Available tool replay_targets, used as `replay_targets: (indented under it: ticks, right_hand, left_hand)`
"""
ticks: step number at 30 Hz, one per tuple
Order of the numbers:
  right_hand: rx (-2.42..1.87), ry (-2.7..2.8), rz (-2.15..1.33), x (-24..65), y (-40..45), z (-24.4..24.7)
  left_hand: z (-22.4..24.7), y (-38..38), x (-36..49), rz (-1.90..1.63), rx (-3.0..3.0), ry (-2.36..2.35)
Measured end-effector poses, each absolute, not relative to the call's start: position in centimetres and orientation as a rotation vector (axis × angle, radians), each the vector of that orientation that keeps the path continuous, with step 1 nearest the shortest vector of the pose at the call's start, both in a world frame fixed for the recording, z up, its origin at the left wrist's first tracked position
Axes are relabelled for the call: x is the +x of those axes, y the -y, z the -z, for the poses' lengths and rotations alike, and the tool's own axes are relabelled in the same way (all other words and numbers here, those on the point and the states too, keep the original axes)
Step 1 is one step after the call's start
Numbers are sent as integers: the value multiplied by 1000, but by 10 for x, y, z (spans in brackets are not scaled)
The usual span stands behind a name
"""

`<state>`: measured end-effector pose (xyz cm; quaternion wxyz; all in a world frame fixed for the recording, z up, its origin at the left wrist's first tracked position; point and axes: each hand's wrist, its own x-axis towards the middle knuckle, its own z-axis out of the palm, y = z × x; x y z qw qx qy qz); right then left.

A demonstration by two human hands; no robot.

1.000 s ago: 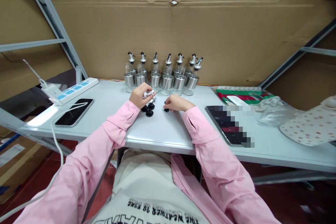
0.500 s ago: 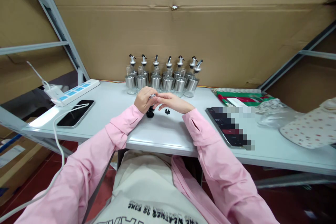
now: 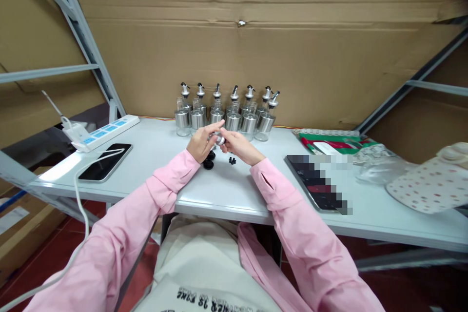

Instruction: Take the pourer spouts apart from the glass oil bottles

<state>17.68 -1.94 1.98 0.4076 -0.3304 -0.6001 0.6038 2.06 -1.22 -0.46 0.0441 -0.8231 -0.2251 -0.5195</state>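
In front of the bottles my right hand (image 3: 239,147) pinches a small silver pourer cap (image 3: 220,140) between thumb and fingers. My left hand (image 3: 199,145) is right beside it, fingers stretched out and apart, their tips close to the cap; whether they touch it I cannot tell. Below the left hand lie round black pieces (image 3: 208,164) on the table, partly covered by that hand. A little cluster of small black parts (image 3: 232,161) sits under my right hand. Behind both hands stand glass bottles with steel sleeves (image 3: 233,122), several topped with silver and black pour spouts (image 3: 234,92).
On the left of the white table (image 3: 219,195) are a power strip (image 3: 113,131) and a phone (image 3: 106,162) with a white cable. At right lie another phone (image 3: 314,183), a red and green bag (image 3: 329,141) and a dotted pouch (image 3: 431,183). Cardboard (image 3: 241,53) closes off the back.
The silver pourer cap has passed from my left hand's grip to my right hand's fingers. My left fingers have straightened, while the right ones have curled in. The view has tilted slightly upward.
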Motion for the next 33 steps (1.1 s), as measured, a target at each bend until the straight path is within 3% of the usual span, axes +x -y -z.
replay_targets:
  ticks: [16, 33]
  right_hand:
    - [-941, 1409, -1368, 179, 14, -18]
    - [-1065, 1738, -725, 177, 12, -8]
  left_hand:
    - [6, -3, 10, 1280, -2359, 741]
    - [5, 5, 12, 1243, -2377, 841]
